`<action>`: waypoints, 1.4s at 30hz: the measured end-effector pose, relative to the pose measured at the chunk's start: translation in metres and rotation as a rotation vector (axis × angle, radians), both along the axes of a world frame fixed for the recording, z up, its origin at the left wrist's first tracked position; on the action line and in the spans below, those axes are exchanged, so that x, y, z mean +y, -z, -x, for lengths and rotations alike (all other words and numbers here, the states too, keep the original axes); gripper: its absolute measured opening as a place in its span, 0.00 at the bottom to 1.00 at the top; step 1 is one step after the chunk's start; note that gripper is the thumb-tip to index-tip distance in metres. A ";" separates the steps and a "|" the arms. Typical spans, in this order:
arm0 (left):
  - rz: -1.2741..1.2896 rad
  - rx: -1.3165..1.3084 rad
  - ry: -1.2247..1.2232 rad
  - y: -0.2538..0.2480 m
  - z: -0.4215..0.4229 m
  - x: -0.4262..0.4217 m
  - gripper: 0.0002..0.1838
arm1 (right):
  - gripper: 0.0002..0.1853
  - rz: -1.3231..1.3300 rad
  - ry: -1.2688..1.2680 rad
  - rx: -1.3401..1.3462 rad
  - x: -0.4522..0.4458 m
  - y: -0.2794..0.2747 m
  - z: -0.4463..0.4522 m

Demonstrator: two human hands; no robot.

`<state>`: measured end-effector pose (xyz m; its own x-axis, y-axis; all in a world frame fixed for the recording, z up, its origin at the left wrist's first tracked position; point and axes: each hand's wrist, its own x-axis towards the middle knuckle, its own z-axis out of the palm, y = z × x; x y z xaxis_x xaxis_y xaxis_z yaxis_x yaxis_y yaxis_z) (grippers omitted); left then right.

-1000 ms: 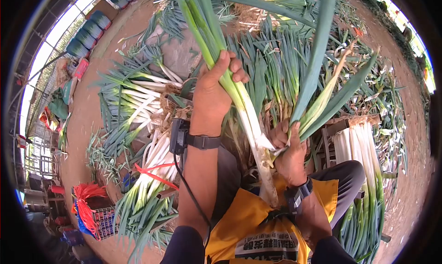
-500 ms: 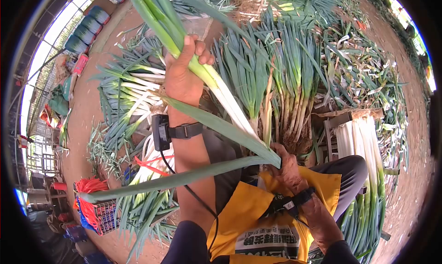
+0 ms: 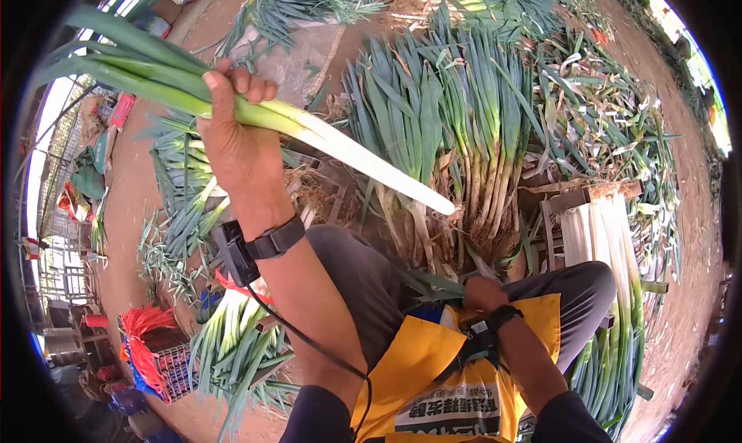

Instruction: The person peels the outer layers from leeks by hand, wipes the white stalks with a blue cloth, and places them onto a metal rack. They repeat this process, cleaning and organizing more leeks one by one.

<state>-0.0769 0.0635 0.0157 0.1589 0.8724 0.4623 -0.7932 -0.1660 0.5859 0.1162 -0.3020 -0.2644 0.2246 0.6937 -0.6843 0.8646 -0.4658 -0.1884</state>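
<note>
My left hand [image 3: 243,138] is wrapped round a leek [image 3: 352,154], raised at the upper left. Its green leaves point to the upper left, and its clean white stem slants down to the right. Low in front of my body, my right hand [image 3: 485,293] is closed at the end of some green leaf [image 3: 434,282]; its fingertips are partly hidden. Beyond it, unpeeled leeks [image 3: 495,134] with brown roots stand in upright bunches.
White-stemmed leeks [image 3: 599,238] lie on a rack at the right, beside a heap of leaf scraps [image 3: 610,126]. More leeks [image 3: 243,327] lie at the lower left near a crate [image 3: 176,369] with red ties [image 3: 145,342]. My knees flank the middle.
My left hand has moved left and tilted the leek flatter. The leaves pulled from its stem have gone down with my right hand, which has moved away from the leek.
</note>
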 end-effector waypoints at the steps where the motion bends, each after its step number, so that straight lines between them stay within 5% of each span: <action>1: 0.017 0.000 -0.024 0.000 -0.003 -0.001 0.17 | 0.14 -0.023 -0.002 0.033 0.017 -0.015 -0.005; 5: 0.048 0.014 -0.076 0.001 0.003 0.003 0.13 | 0.28 -0.317 0.146 -0.430 0.041 -0.060 -0.169; 8: 0.078 0.056 -0.140 0.005 0.005 0.000 0.11 | 0.52 -0.704 0.599 -1.131 0.023 -0.180 -0.365; 10: 0.110 0.069 -0.180 0.003 0.002 -0.004 0.10 | 0.63 -0.863 0.773 -1.365 0.018 -0.260 -0.393; 12: 0.154 0.073 -0.196 0.002 -0.004 -0.011 0.09 | 0.45 -1.069 0.581 -1.010 0.015 -0.281 -0.391; 14: 0.183 0.045 -0.159 0.009 -0.008 -0.003 0.09 | 0.33 -1.225 0.533 -0.364 0.043 -0.282 -0.305; 15: 0.196 0.034 -0.136 0.013 -0.011 -0.001 0.09 | 0.18 -1.159 0.275 -0.302 0.053 -0.256 -0.274; 16: 0.225 0.040 -0.123 0.016 -0.015 -0.003 0.09 | 0.15 -1.153 0.015 -0.313 0.063 -0.218 -0.232; 19: 0.295 0.055 -0.107 0.017 -0.025 -0.007 0.09 | 0.27 -0.646 0.454 0.389 0.079 -0.131 -0.090; 20: 0.321 0.067 -0.108 0.017 -0.028 -0.009 0.09 | 0.30 -0.525 0.402 0.211 0.080 -0.125 -0.051; 23: 0.338 0.130 -0.151 0.013 -0.028 -0.014 0.09 | 0.24 -0.019 0.276 0.464 0.070 -0.044 0.009; 25: 0.271 0.174 -0.128 0.021 -0.023 -0.010 0.09 | 0.20 0.190 0.084 0.358 0.048 -0.025 0.054; 28: 0.323 0.175 -0.169 0.017 -0.027 -0.013 0.11 | 0.24 0.246 -0.124 0.485 0.002 0.069 0.106; 31: 0.276 0.159 -0.106 0.021 -0.027 -0.014 0.17 | 0.35 -0.007 -0.185 0.575 0.012 0.054 0.101; 34: 0.294 0.196 -0.068 0.017 -0.023 -0.004 0.16 | 0.45 0.024 -0.466 0.500 0.020 0.058 0.098; 38: 0.282 0.229 -0.103 0.016 -0.024 -0.011 0.16 | 0.52 0.236 -0.446 0.717 0.025 0.068 0.104; 41: 0.295 0.216 -0.106 0.015 -0.027 -0.012 0.16 | 0.54 0.282 -0.469 0.713 0.011 0.122 0.124; 42: 0.301 0.214 -0.110 0.013 -0.030 -0.016 0.17 | 0.41 0.162 -0.417 0.663 0.000 0.134 0.126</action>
